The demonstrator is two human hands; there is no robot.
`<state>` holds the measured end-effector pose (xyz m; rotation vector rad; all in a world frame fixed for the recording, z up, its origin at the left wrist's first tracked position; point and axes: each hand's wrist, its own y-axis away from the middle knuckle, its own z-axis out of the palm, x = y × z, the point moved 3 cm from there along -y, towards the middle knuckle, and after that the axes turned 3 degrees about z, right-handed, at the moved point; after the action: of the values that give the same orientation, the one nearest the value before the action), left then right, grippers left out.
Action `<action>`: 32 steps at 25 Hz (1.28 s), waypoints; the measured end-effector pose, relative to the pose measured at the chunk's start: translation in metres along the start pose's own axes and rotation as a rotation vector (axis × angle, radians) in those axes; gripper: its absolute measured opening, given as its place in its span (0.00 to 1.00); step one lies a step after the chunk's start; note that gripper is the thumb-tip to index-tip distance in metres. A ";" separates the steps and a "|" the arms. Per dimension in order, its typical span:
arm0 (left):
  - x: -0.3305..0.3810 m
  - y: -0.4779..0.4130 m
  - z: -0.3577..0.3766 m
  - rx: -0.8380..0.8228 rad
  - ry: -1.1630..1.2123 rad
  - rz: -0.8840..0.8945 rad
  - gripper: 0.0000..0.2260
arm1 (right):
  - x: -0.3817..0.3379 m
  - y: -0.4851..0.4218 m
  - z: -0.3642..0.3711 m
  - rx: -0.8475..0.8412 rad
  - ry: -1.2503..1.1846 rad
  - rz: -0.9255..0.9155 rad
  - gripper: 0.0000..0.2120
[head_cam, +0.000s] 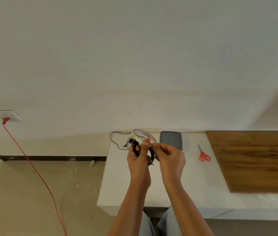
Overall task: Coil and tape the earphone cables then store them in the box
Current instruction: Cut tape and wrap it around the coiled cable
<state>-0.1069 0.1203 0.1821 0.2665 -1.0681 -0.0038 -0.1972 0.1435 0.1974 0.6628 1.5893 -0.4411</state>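
My left hand [139,157] grips a coil of black earphone cable [152,155] and, with its thumb, the near rim of a clear tape roll [143,135] held above the white table [194,176]. My right hand [169,155] pinches the right side of the roll's rim between thumb and fingers. A second black earphone cable [116,138] lies loose at the table's far left corner. The grey box [171,139] sits just behind my hands.
Red-handled scissors [203,154] lie to the right of the box. A brown wooden board [257,159] covers the table's right part. A red cord [32,166] runs from a wall socket [8,115] across the floor at left.
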 end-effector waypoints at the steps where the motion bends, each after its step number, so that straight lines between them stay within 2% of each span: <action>1: 0.000 0.001 0.000 0.001 0.001 0.002 0.12 | -0.001 0.000 0.000 0.013 0.009 0.006 0.01; 4: -0.001 0.001 0.000 -0.008 -0.003 0.008 0.09 | -0.003 0.001 0.000 0.024 0.026 0.023 0.02; 11: -0.003 0.001 -0.001 -0.007 0.011 -0.023 0.15 | -0.004 0.002 0.001 0.015 0.024 -0.013 0.03; 16: -0.003 0.000 -0.001 0.007 -0.003 -0.036 0.14 | -0.007 0.004 0.004 -0.028 0.047 -0.045 0.04; 21: 0.003 -0.001 0.001 0.029 -0.043 0.029 0.07 | -0.003 0.001 0.006 -0.125 0.138 -0.037 0.06; 27: 0.001 -0.001 0.000 0.063 -0.099 0.038 0.05 | 0.003 -0.010 0.003 -0.267 0.255 0.032 0.09; 32: -0.002 -0.004 -0.002 0.084 -0.169 0.061 0.12 | -0.001 -0.008 -0.001 -0.358 0.209 0.123 0.11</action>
<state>-0.1055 0.1175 0.1781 0.3131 -1.2456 0.0744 -0.2031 0.1378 0.1979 0.5392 1.7564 0.0082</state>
